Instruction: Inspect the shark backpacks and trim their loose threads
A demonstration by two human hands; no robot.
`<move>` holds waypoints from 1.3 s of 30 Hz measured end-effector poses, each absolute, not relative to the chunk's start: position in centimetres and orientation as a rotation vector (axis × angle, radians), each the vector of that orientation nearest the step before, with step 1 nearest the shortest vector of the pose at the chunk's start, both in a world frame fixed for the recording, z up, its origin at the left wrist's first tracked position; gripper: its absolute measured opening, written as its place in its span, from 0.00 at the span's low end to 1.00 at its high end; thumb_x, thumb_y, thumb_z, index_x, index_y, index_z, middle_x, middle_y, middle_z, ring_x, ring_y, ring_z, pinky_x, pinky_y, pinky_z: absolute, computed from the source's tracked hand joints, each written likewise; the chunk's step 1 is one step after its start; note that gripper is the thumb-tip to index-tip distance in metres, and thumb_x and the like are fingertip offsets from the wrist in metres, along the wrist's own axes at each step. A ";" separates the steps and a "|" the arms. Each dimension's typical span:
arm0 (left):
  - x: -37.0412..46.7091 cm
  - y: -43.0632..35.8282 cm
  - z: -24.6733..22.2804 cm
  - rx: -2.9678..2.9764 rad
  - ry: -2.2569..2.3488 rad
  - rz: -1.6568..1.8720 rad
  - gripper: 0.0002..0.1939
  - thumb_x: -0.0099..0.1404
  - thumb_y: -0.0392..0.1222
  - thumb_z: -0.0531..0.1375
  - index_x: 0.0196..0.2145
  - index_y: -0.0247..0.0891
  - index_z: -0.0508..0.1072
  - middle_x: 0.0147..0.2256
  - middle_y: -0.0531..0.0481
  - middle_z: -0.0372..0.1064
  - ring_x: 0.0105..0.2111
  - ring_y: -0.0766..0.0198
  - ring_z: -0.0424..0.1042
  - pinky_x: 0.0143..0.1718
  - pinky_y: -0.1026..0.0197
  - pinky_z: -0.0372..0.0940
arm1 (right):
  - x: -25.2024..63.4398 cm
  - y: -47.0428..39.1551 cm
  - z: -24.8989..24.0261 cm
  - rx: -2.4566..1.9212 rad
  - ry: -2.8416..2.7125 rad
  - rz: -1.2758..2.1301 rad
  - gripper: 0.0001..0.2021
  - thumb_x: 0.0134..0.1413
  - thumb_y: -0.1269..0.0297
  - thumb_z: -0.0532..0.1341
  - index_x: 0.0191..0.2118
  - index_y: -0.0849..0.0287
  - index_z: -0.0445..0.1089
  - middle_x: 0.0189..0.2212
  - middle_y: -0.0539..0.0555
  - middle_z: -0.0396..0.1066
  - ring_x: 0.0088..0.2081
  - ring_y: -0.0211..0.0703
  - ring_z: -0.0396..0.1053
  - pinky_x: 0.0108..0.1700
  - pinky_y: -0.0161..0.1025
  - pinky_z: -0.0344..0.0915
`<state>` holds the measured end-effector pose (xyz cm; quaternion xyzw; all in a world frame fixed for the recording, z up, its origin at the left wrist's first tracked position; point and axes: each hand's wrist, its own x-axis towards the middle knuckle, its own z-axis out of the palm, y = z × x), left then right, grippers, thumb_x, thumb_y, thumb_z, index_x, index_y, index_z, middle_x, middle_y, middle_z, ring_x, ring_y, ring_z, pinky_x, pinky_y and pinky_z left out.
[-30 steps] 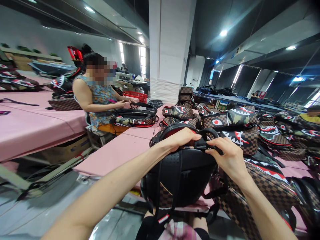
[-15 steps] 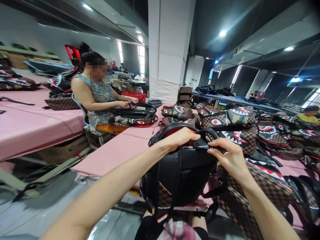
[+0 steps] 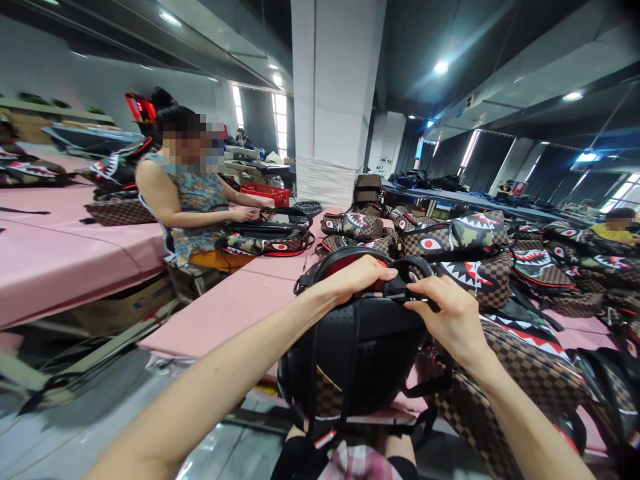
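Note:
A black backpack [image 3: 385, 353] with a brown checkered patch stands upright in front of me at the table's edge, its back panel and straps facing me. My left hand [image 3: 367, 275] is closed on its top edge, thumb stretched toward the base of the looped carry handle [image 3: 420, 268]. My right hand [image 3: 445, 307] pinches a thin pointed metal tool [image 3: 397, 296] between thumb and fingers. The tool's tip points left along the top seam below the handle, close to my left thumb. Its exact kind is too small to tell.
Checkered backpacks with shark-mouth prints [image 3: 455, 237] lie piled ahead and to the right. The pink table [image 3: 215, 313] extends left of my backpack. Across it a seated co-worker [image 3: 185, 193] handles another backpack [image 3: 270, 233], near a red crate [image 3: 265, 194]. A white pillar [image 3: 335, 100] stands behind.
My right hand has moved slightly left with the tool, whose silver blade has turned and now looks darker. My left hand stays on the backpack. The view has shifted a little.

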<state>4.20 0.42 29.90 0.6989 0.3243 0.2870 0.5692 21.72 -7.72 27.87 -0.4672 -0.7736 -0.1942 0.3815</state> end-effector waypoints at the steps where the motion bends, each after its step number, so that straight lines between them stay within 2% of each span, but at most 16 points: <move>1: 4.2 0.3 29.9 1.667 0.767 0.673 0.18 0.55 0.50 0.57 0.17 0.36 0.59 0.14 0.58 0.54 0.15 0.73 0.49 0.18 0.65 0.43 | 21.7 -7.9 28.0 -1.193 -1.979 -0.479 0.04 0.51 0.66 0.61 0.35 0.54 0.71 0.31 0.51 0.73 0.32 0.43 0.68 0.34 0.38 0.64; 4: 4.1 -0.3 29.5 1.850 0.807 0.711 0.21 0.58 0.52 0.54 0.16 0.36 0.58 0.14 0.57 0.53 0.15 0.73 0.49 0.18 0.65 0.44 | 22.5 -8.8 28.5 -1.116 -2.006 -0.149 0.03 0.51 0.64 0.62 0.31 0.56 0.72 0.29 0.51 0.73 0.32 0.42 0.69 0.34 0.37 0.65; 6: 4.0 -1.1 29.1 2.115 0.911 0.866 0.20 0.60 0.51 0.53 0.17 0.35 0.62 0.16 0.54 0.58 0.17 0.70 0.56 0.21 0.65 0.50 | 23.9 -9.4 28.5 -1.061 -1.895 0.107 0.05 0.49 0.63 0.63 0.33 0.56 0.72 0.31 0.51 0.73 0.33 0.42 0.70 0.36 0.37 0.66; 7: 4.0 -1.5 28.9 2.266 0.960 0.996 0.17 0.60 0.49 0.53 0.20 0.35 0.67 0.20 0.52 0.63 0.21 0.68 0.61 0.24 0.65 0.54 | 24.8 -9.6 28.3 -1.063 -1.786 0.160 0.06 0.49 0.62 0.63 0.34 0.56 0.72 0.32 0.52 0.73 0.34 0.42 0.70 0.36 0.38 0.67; 9: 4.1 -2.4 28.6 2.537 0.954 1.280 0.10 0.61 0.44 0.54 0.34 0.37 0.73 0.32 0.48 0.71 0.31 0.63 0.68 0.33 0.63 0.60 | 26.3 -9.9 27.6 -1.107 -1.569 0.145 0.09 0.48 0.63 0.64 0.37 0.56 0.72 0.34 0.52 0.73 0.35 0.43 0.71 0.37 0.38 0.67; 11: 4.2 -3.0 28.5 2.758 0.755 1.445 0.14 0.62 0.40 0.54 0.46 0.41 0.70 0.42 0.47 0.71 0.40 0.62 0.69 0.41 0.62 0.61 | 27.2 -10.1 26.8 -1.150 -1.470 0.124 0.10 0.48 0.63 0.64 0.39 0.56 0.71 0.34 0.52 0.73 0.35 0.43 0.70 0.38 0.39 0.67; 12: 4.3 -3.1 28.5 2.854 0.640 1.468 0.15 0.63 0.40 0.53 0.47 0.42 0.70 0.43 0.47 0.71 0.41 0.63 0.69 0.43 0.62 0.61 | 27.3 -10.3 26.5 -1.165 -1.468 0.129 0.10 0.48 0.63 0.64 0.39 0.56 0.71 0.35 0.52 0.73 0.36 0.43 0.70 0.38 0.40 0.67; 18: 4.5 -2.9 28.4 3.081 0.397 1.512 0.12 0.64 0.39 0.52 0.40 0.45 0.75 0.34 0.49 0.75 0.34 0.66 0.72 0.38 0.64 0.64 | 25.8 -12.5 26.6 -1.063 -1.616 -0.123 0.07 0.48 0.64 0.63 0.36 0.55 0.72 0.35 0.54 0.69 0.38 0.44 0.68 0.40 0.42 0.67; 23: 4.6 -2.7 28.3 2.954 0.259 1.588 0.12 0.64 0.37 0.53 0.37 0.43 0.76 0.34 0.47 0.75 0.34 0.66 0.73 0.36 0.64 0.65 | 25.4 -13.7 26.9 -1.016 -1.820 -0.264 0.10 0.51 0.69 0.62 0.40 0.52 0.71 0.32 0.52 0.66 0.34 0.40 0.67 0.33 0.37 0.66; 33: 4.6 -2.8 28.4 2.985 0.252 1.573 0.11 0.64 0.38 0.53 0.37 0.41 0.76 0.33 0.46 0.75 0.33 0.66 0.73 0.34 0.64 0.66 | 25.6 -13.5 27.5 -0.990 -1.924 -0.406 0.11 0.50 0.71 0.62 0.41 0.52 0.71 0.33 0.52 0.65 0.34 0.39 0.66 0.32 0.37 0.65; 39: 4.6 -2.6 28.3 2.984 0.138 1.701 0.10 0.62 0.35 0.55 0.38 0.40 0.75 0.33 0.47 0.75 0.32 0.67 0.72 0.34 0.66 0.66 | 25.2 -13.4 27.4 -0.973 -1.938 -0.473 0.11 0.49 0.72 0.63 0.40 0.51 0.72 0.32 0.51 0.66 0.33 0.39 0.65 0.32 0.36 0.64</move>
